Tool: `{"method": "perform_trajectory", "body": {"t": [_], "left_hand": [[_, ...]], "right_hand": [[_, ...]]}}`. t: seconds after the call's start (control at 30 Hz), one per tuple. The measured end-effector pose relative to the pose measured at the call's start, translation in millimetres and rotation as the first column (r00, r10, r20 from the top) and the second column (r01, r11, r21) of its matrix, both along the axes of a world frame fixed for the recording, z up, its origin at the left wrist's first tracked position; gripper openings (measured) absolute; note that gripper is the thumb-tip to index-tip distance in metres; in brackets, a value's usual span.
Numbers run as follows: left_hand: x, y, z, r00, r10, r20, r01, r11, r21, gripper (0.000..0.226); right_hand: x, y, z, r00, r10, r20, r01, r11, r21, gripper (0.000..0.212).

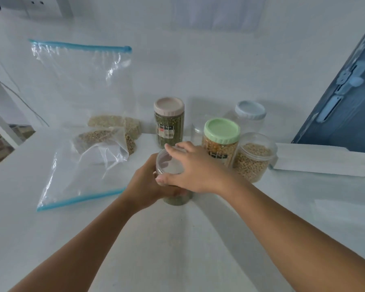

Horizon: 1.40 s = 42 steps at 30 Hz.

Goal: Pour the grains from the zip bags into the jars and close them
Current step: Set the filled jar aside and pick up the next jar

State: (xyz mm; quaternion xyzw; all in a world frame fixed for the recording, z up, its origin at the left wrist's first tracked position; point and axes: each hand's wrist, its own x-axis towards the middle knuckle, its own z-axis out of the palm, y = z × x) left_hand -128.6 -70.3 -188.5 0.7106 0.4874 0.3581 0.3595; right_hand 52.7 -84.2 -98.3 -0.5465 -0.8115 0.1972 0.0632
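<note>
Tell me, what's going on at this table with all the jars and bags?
A person is closing a jar of grain on a white table. The left hand grips the jar's side while the right hand holds a clear lid on its top. Behind it stand a pink-lidded jar, a green-lidded jar, a blue-lidded jar and a jar of pale grain under a clear lid. On the left, one zip bag lies flat, another stands up with grain left in it.

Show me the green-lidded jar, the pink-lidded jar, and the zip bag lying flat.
green-lidded jar (221, 130): head view, on top of its lid.
pink-lidded jar (169, 106): head view, on top of its lid.
zip bag lying flat (72, 178): head view, on its clear middle.
</note>
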Motion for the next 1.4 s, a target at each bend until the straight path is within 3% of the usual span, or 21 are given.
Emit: {"method": "perform_trajectory", "body": {"t": [0.5, 0.6, 0.8, 0.97, 1.13, 1.3, 1.4], "left_hand": [[-32.1, 51.6, -12.7, 0.982, -0.146, 0.117, 0.154, 0.986, -0.063, 0.108], [-31.0, 48.6, -13.1, 0.98, -0.145, 0.139, 0.157, 0.984, -0.083, 0.107], [-30.6, 45.5, -8.7, 0.985, -0.128, 0.115, 0.137, 0.988, -0.078, 0.104], [-31.8, 41.8, -11.5, 0.984, -0.111, 0.143, 0.123, 0.99, -0.074, 0.101], [-27.2, 40.8, -9.7, 0.988, -0.096, 0.124, 0.105, 0.992, -0.07, 0.104], [-28.4, 39.9, -7.2, 0.99, -0.088, 0.11, 0.095, 0.993, -0.066, 0.102], [-25.8, 37.0, -7.8, 0.99, -0.069, 0.127, 0.077, 0.995, -0.063, 0.104]], "right_hand": [[-33.4, 39.6, 19.5, 0.994, -0.089, 0.065, 0.1, 0.976, -0.195, 0.107], [-34.1, 41.8, 27.2, 0.982, -0.07, 0.173, 0.097, 0.983, -0.155, 0.108], [-49.6, 32.5, 17.5, 0.953, -0.244, 0.178, 0.243, 0.97, 0.028, 0.11], [-48.1, 17.2, 17.6, 0.93, -0.302, 0.21, 0.31, 0.951, -0.007, 0.118], [-37.2, 3.0, 25.1, 0.879, -0.45, 0.157, 0.421, 0.887, 0.188, 0.1], [-35.2, 13.0, 24.2, 0.971, -0.24, 0.017, 0.239, 0.958, -0.158, 0.093], [-36.2, 17.0, 10.2, 0.958, -0.286, -0.016, 0.283, 0.954, -0.095, 0.099]]}}
